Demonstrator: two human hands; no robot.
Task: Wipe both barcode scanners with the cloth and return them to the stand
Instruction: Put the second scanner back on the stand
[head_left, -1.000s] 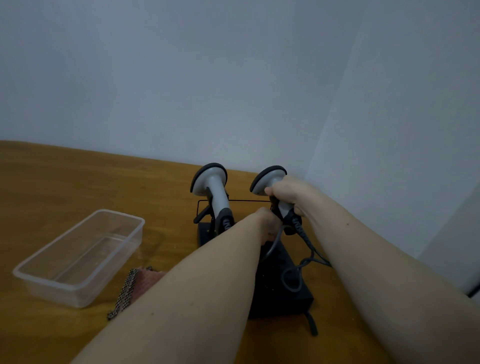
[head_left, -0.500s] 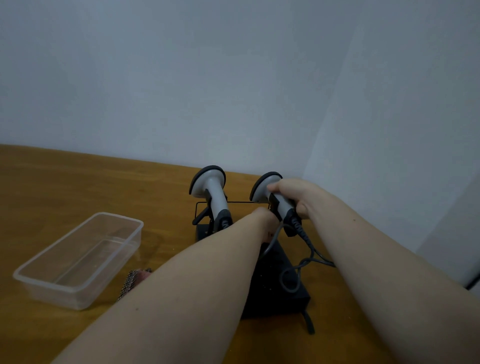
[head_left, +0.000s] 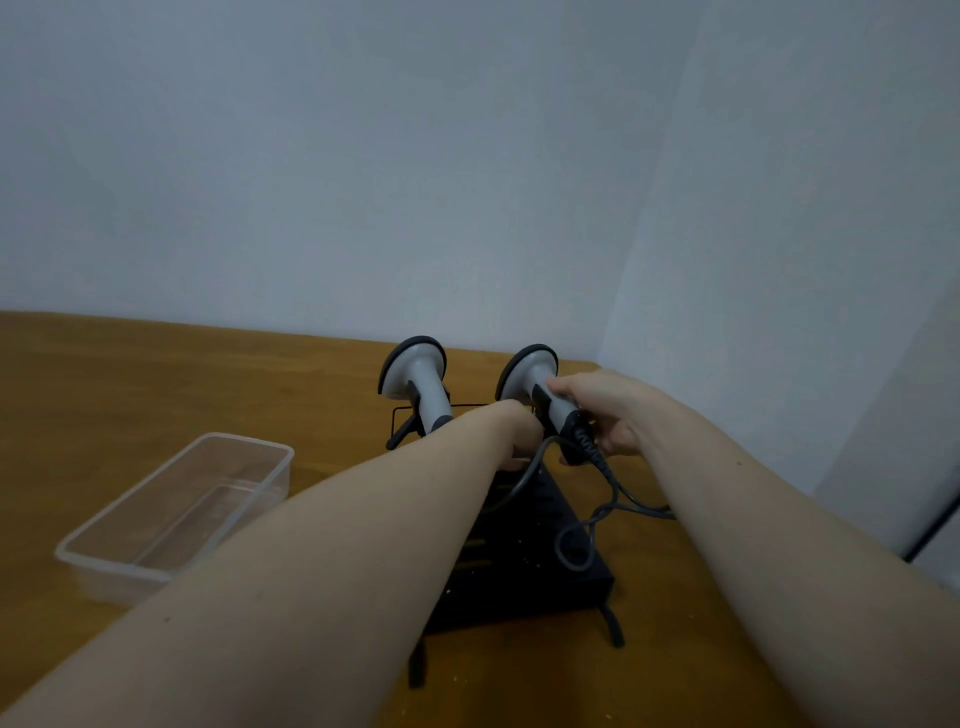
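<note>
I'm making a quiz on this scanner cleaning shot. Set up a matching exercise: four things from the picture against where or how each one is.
Things:
1. left scanner
2. right scanner
3. plastic tub
4. grey cable

States:
a. gripped by the right hand
b. lying on the black stand, looped
c. empty, on the table at the left
d. upright, no hand on it

Pairs: 1-d, 2-a, 3-c, 4-b

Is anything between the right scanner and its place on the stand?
Nothing visible blocks it. The right hand holds the right scanner over the stand; its cable trails across the base, and the left hand is close beside the handle.
</note>
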